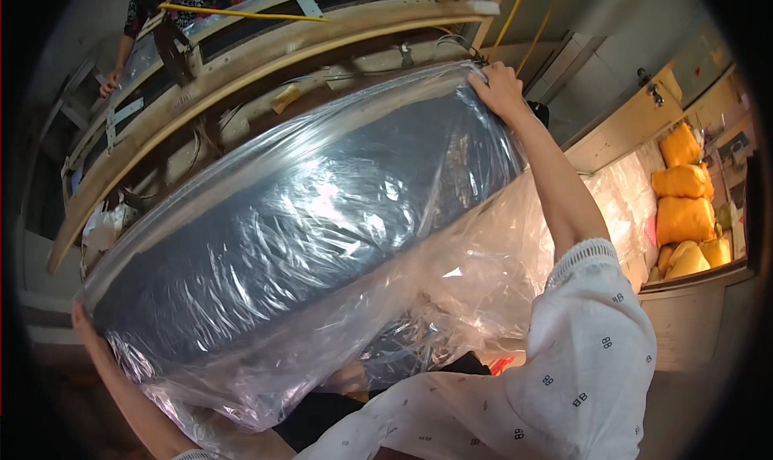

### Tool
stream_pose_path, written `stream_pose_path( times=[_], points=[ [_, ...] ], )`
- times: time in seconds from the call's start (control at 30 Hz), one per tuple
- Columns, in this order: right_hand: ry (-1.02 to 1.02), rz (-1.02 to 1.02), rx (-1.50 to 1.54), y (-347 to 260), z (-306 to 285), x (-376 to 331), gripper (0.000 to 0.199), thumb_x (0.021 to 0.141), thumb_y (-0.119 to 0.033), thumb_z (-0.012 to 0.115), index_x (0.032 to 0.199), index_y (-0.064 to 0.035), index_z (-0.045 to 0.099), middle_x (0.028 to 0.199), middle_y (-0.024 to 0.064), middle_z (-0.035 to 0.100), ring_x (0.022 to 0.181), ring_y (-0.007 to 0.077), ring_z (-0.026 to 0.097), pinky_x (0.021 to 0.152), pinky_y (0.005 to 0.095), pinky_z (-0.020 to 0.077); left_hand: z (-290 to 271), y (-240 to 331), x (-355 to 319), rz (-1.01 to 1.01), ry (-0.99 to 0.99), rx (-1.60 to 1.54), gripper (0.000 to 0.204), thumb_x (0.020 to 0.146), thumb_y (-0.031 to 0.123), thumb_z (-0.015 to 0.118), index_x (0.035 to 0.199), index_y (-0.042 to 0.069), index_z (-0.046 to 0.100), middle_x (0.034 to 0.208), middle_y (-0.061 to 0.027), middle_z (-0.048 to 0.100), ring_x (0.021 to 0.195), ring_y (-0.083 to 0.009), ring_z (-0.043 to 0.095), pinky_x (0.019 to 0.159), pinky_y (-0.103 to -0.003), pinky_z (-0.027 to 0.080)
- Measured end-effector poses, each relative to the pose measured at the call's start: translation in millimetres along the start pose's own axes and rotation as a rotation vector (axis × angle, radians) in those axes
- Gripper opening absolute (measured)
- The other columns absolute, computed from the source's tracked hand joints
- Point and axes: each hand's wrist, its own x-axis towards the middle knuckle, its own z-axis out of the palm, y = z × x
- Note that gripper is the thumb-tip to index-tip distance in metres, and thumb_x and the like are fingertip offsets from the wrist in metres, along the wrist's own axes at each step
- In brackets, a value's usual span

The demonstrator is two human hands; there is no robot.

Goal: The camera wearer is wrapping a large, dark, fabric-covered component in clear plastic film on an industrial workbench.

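Observation:
A long dark cushion-like panel lies slantwise before me under clear plastic film. The film is stretched over its top and hangs in loose folds along the near side. My right hand is closed on the film at the panel's far right corner, fingers bent over the edge. At the far left end, my left hand grips the film's edge; most of its fingers are hidden or small at the rim. Both arms are spread wide along the panel's length.
Just beyond stands a curved wooden frame with metal plates and a yellow strap. Another person's hand is at its far left. Orange bundles sit on a shelf at right, beside a wooden board.

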Motion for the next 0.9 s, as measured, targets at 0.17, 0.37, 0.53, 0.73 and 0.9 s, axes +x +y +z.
stream_pose_path(
  times=[0.17, 0.37, 0.53, 0.73, 0.9],
  points=[
    [-0.46, 0.113, 0.698, -19, -107, -58, 0.024, 0.091, -0.028, 0.045, 0.08, -0.0064, 0.045, 0.073, -0.0018, 0.041, 0.07, 0.0107, 0.042, 0.066, 0.026, 0.0361, -12, 79, -27, -0.28, 0.037, -0.427, 0.041, 0.089, 0.031, 0.047, 0.111, -0.002, 0.056, 0.109, -0.0153, 0.058, 0.099, -0.0236, 0.054, 0.09, -0.031, 0.039],
    [-0.438, 0.057, 0.913, -85, -171, -98, 0.025, 0.092, -0.026, 0.045, 0.076, -0.0084, 0.04, 0.071, -0.0053, 0.035, 0.068, 0.0054, 0.034, 0.061, 0.0208, 0.031, 28, 214, -90, 0.377, 0.166, 0.22, 0.038, 0.088, 0.022, 0.053, 0.119, 0.0, 0.051, 0.118, -0.014, 0.054, 0.112, -0.025, 0.049, 0.095, -0.034, 0.036],
    [-0.447, -0.014, 1.014, -121, -216, -126, 0.024, 0.093, -0.026, 0.045, 0.077, -0.0071, 0.042, 0.072, -0.0051, 0.036, 0.07, 0.0052, 0.034, 0.064, 0.0203, 0.0319, 144, 550, -292, 0.138, -0.65, -0.433, 0.036, 0.083, 0.019, 0.06, 0.117, 0.008, 0.054, 0.109, -0.0056, 0.057, 0.095, -0.0143, 0.056, 0.066, -0.023, 0.047],
    [-0.545, -0.255, 1.047, -173, -253, -146, 0.012, 0.083, -0.014, 0.06, 0.08, -0.0068, 0.051, 0.072, -0.0047, 0.04, 0.066, 0.0049, 0.037, 0.058, 0.0202, 0.0311, 176, 626, -384, 0.472, -0.85, -0.869, 0.02, 0.078, 0.014, 0.065, 0.091, 0.001, 0.057, 0.094, -0.0052, 0.054, 0.085, -0.0127, 0.052, 0.066, -0.023, 0.041],
    [-0.299, -0.544, 0.48, -119, -219, -158, 0.008, 0.074, -0.013, 0.063, 0.076, -0.0075, 0.058, 0.071, 0.0057, 0.053, 0.064, 0.0194, 0.052, 0.054, 0.0282, 0.0393, 138, 556, -397, 0.282, -0.762, -0.81, 0.005, 0.079, 0.004, 0.058, 0.076, 0.002, 0.056, 0.076, -0.0005, 0.047, 0.069, -0.0075, 0.043, 0.063, -0.02, 0.034]
  ],
)
